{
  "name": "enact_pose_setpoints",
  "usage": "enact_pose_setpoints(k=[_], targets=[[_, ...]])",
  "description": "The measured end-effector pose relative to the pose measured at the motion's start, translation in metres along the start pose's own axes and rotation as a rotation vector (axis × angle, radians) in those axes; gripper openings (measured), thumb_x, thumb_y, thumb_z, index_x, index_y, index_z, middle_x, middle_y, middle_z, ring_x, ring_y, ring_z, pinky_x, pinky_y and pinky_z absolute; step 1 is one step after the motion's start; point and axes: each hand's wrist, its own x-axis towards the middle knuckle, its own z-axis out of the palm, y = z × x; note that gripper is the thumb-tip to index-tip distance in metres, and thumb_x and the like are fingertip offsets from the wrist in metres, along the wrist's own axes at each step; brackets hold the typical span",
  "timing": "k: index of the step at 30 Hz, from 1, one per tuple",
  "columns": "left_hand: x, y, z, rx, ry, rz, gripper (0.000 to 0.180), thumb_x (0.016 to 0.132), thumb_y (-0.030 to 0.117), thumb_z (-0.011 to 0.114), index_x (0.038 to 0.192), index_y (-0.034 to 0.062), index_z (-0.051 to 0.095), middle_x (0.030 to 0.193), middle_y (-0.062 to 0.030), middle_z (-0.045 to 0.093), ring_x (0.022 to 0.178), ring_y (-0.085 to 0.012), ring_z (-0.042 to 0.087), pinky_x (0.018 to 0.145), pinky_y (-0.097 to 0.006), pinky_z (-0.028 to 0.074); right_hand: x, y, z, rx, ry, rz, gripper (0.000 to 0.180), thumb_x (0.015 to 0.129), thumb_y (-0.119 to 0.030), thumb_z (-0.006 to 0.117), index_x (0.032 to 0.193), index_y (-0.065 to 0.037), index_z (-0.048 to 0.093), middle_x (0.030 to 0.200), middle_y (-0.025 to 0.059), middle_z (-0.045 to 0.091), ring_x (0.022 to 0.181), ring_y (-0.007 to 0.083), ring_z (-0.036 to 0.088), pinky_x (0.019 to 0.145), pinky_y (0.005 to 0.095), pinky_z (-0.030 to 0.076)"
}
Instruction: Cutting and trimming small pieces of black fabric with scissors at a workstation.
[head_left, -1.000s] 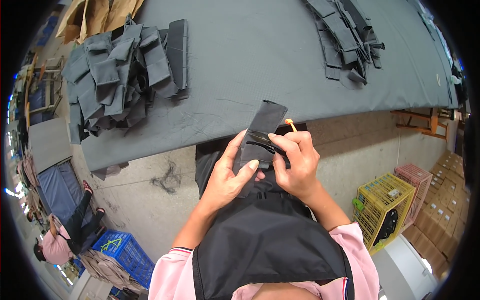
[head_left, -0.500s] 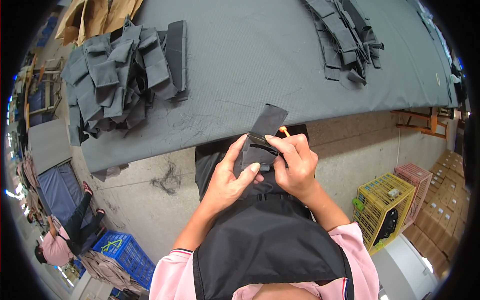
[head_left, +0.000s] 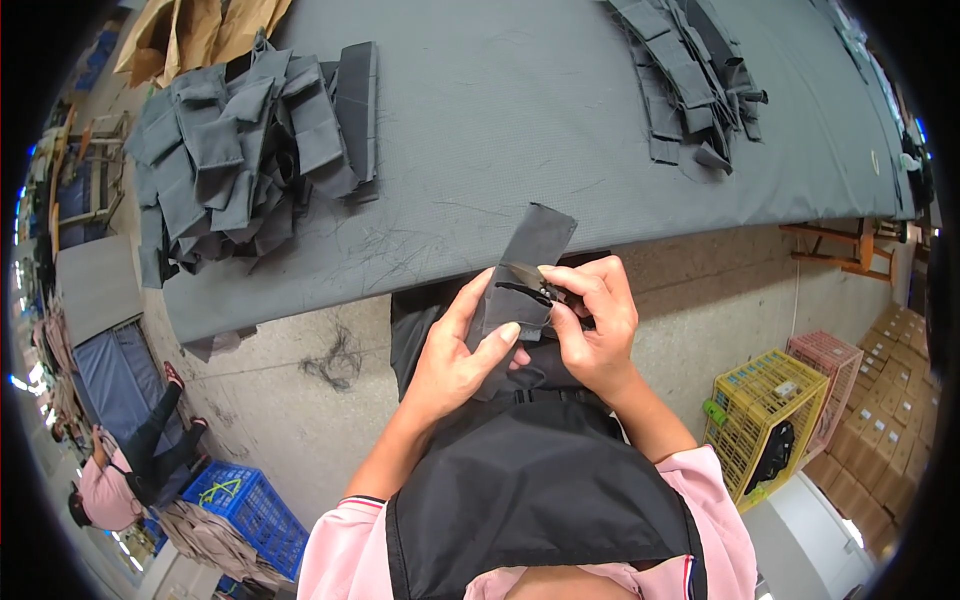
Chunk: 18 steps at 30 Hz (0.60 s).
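A dark grey fabric strip (head_left: 540, 236) with a folded, pocket-like lower part is held in front of my body, its upper end over the table's near edge. My left hand (head_left: 455, 350) grips it along its left side, the thumb lying on the lower part. My right hand (head_left: 597, 325) pinches what look like small thread snips (head_left: 524, 273), their dark metal blades lying across the strip just above the dark opening in the fold. The fingers hide most of the snips' body.
On the grey covered table (head_left: 470, 150), a large heap of grey strips (head_left: 225, 160) lies left and a smaller pile (head_left: 690, 80) far right. Loose threads lie between. Yellow crate (head_left: 765, 415) and stacked cartons (head_left: 885, 430) stand right; a blue crate (head_left: 255, 515) and a person (head_left: 120, 480) are left.
The snips' blades have swung into view over the strip, and the orange tip above my right hand is now out of sight. My left hand stays nearly still on the strip.
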Motion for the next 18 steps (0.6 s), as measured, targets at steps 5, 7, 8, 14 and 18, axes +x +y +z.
enact_pose_setpoints(k=[5, 7, 8, 14, 18], targets=[[0.01, -0.001, -0.003, -0.05, 0.04, -0.014, 0.039, 0.092, 0.013, 0.056, 0.125, -0.0019, 0.041, 0.103, -0.0119, 0.061, 0.071, -0.0142, 0.063, 0.063, -0.027, 0.052, 0.007, 0.02, 0.007, 0.102, -0.081, 0.13, 0.026, 0.075, 0.01, 0.061, 0.098, 0.0, 0.063, 0.083, 0.0051, 0.05, 0.062, 0.0114, 0.057, 0.05, 0.024, 0.048], [0.019, 0.003, -0.01, -0.153, 0.044, 0.0, 0.036, 0.095, 0.021, 0.05, 0.123, 0.0009, 0.042, 0.104, -0.0159, 0.063, 0.074, -0.0187, 0.065, 0.067, -0.029, 0.055, 0.008, 0.03, 0.013, 0.414, -0.013, 0.416, 0.023, 0.077, 0.007, 0.062, 0.099, 0.0, 0.063, 0.086, 0.0032, 0.049, 0.067, 0.0073, 0.054, 0.053, 0.0213, 0.044], [0.024, 0.005, -0.015, -0.238, 0.078, 0.005, 0.035, 0.096, 0.023, 0.049, 0.122, 0.0008, 0.043, 0.107, -0.0176, 0.062, 0.08, -0.0214, 0.065, 0.07, -0.033, 0.056, 0.009, 0.031, 0.013, 0.584, 0.033, 0.589, 0.023, 0.078, 0.007, 0.063, 0.1, 0.0, 0.063, 0.087, 0.0025, 0.048, 0.069, 0.0068, 0.054, 0.056, 0.0198, 0.043], [0.037, 0.011, -0.033, -0.423, 0.23, -0.043, 0.035, 0.098, 0.03, 0.047, 0.118, 0.0009, 0.044, 0.112, -0.0182, 0.059, 0.089, -0.0232, 0.063, 0.071, -0.04, 0.057, -0.028, 0.009, -0.011, 0.248, -0.242, 0.361, 0.028, 0.072, 0.003, 0.071, 0.099, -0.001, 0.063, 0.087, 0.0028, 0.048, 0.068, 0.0075, 0.047, 0.057, 0.0191, 0.039], [0.046, 0.02, -0.033, -0.44, 0.215, -0.001, 0.032, 0.095, 0.029, 0.054, 0.112, 0.0046, 0.044, 0.104, -0.0149, 0.061, 0.083, -0.0213, 0.064, 0.068, -0.037, 0.056, -0.039, 0.001, -0.012, 0.056, -0.284, 0.231, 0.026, 0.068, -0.001, 0.074, 0.092, -0.002, 0.065, 0.076, 0.0056, 0.048, 0.058, 0.0139, 0.047, 0.055, 0.0247, 0.042]])
